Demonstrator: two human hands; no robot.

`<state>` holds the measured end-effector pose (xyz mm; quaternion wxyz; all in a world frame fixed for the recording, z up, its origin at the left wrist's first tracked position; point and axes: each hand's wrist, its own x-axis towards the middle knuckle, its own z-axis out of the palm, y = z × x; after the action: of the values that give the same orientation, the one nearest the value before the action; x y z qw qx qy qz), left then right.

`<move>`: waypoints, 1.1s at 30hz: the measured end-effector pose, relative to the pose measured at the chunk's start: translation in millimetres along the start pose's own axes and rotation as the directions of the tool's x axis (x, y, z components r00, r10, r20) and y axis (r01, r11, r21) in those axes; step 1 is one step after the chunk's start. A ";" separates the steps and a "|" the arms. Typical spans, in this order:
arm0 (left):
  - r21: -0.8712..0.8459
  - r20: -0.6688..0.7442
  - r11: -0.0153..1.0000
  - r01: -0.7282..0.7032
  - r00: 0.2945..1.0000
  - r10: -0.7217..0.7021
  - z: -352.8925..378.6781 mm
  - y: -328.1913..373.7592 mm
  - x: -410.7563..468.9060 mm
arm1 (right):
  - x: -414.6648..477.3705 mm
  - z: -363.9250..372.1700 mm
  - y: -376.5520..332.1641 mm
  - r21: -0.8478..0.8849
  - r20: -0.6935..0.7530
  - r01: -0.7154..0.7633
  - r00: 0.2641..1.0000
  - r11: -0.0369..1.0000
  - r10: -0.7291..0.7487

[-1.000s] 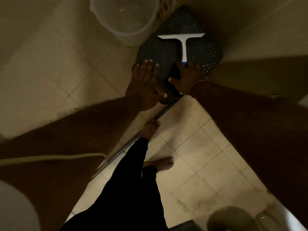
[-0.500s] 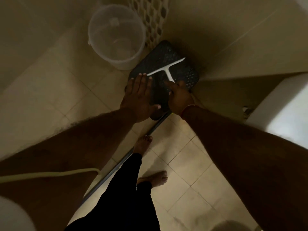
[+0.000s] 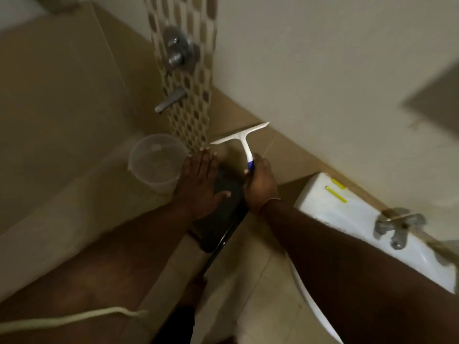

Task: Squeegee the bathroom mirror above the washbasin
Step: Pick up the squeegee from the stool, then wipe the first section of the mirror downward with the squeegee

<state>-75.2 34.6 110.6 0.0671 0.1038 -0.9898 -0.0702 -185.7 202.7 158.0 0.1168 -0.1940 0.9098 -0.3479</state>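
My right hand (image 3: 260, 188) is shut on the blue grip of a white T-shaped squeegee (image 3: 242, 139), held up with the blade pointing away from me, above the floor. My left hand (image 3: 200, 181) is flat and open, fingers together, hovering over a dark perforated stool (image 3: 221, 219) near the floor. The white washbasin (image 3: 347, 219) with its metal tap (image 3: 397, 228) sits at the right. A dark, blurred rectangle (image 3: 434, 95) hangs on the wall above the basin; I cannot tell if it is the mirror.
A clear plastic bucket (image 3: 156, 162) stands left of the stool under a wall spout (image 3: 170, 100) and shower valve (image 3: 180, 49) on a patterned tile strip. A pale hose (image 3: 74, 319) crosses the lower left. Yellow strips (image 3: 335, 193) lie on the basin's ledge.
My right hand has lifted the squeegee off the dark stool. My view has swung upward and to the right, bringing the wall fittings and washbasin into sight. The picture is brighter.
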 end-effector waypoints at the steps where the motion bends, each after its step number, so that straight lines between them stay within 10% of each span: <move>1: 0.001 -0.049 1.000 -0.021 0.999 0.021 -20.3 7.0 6.7 | -5.4 -19.2 -11.0 0.025 -0.037 0.020 0.999 0.999 -0.020; 21: 0.201 -0.566 0.931 -0.306 0.739 0.365 -376.0 203.7 106.6 | -144.6 -361.7 -160.4 -0.057 -0.625 0.415 0.694 0.908 -0.357; 33: 0.315 -0.679 0.835 -0.452 0.507 0.531 -565.3 326.0 118.1 | -224.6 -502.1 -226.9 -0.063 -0.872 0.473 0.402 0.879 -0.279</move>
<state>-170.3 254.3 729.1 0.4764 -0.1587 -0.8634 0.0486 -96.9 440.4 696.1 -0.4154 -0.1825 0.7370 -0.5010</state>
